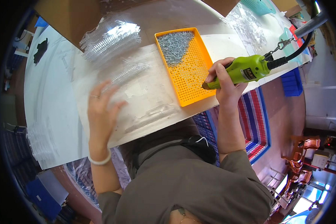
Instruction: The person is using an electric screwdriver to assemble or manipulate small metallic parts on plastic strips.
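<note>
My right hand is wrapped round a green electric screwdriver, whose tip points left over the orange tray. Small silvery screws are heaped in the far left part of this perforated tray. To the tray's left, my left hand hovers above the white table, fingers apart and slightly blurred, with nothing visible in them. Just beyond its fingertips lie some clear ridged plastic pieces. A larger stack of clear plastic pieces rests farther back. Another clear piece lies close to the near table edge.
A cardboard box stands at the back left. From the upper right, a metal chain and black cable reach the screwdriver. A teal basket is at the far right. Below the table's right side are a blue bin and a striped bag.
</note>
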`<state>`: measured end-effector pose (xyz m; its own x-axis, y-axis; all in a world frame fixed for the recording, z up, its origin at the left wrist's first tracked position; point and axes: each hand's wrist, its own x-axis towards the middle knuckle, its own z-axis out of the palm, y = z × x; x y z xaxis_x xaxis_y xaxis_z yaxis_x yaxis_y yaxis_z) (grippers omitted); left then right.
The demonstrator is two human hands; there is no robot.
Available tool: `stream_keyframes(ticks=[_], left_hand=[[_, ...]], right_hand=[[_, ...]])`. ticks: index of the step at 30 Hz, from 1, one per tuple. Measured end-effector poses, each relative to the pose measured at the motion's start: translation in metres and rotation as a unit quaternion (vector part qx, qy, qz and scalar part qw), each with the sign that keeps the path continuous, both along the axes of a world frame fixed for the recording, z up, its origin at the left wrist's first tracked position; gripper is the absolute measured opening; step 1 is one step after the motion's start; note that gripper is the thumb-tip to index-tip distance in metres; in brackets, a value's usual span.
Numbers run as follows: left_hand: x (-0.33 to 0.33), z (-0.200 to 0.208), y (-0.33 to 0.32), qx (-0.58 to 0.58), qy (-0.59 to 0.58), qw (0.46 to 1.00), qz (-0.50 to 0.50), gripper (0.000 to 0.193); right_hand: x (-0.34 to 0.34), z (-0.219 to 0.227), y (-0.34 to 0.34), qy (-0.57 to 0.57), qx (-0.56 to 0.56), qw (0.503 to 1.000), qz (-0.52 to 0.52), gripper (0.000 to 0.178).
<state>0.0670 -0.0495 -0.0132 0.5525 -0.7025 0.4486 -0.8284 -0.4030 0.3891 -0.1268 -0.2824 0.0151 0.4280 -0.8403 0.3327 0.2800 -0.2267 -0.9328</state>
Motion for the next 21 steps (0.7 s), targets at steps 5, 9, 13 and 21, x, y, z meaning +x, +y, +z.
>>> stream_keyframes(ticks=[5, 9, 13, 21], left_hand=[[-0.056, -0.009, 0.008, 0.039, 0.198, 0.962, -0.183, 0.035], [-0.061, -0.025, 0.006, 0.002, 0.172, 0.977, -0.124, 0.032], [-0.062, -0.029, 0.002, -0.022, 0.151, 0.983, -0.101, 0.030], [-0.062, -0.034, 0.000, -0.032, 0.129, 0.988, -0.079, 0.030]], right_hand=[[0.004, -0.002, -0.002, -0.014, 0.005, 1.000, 0.023, 0.001], [0.006, -0.006, -0.002, -0.017, 0.011, 0.999, 0.028, 0.001], [0.005, -0.008, -0.002, -0.011, 0.009, 1.000, 0.023, 0.001], [0.007, -0.009, -0.004, -0.012, -0.002, 0.999, 0.030, 0.001]])
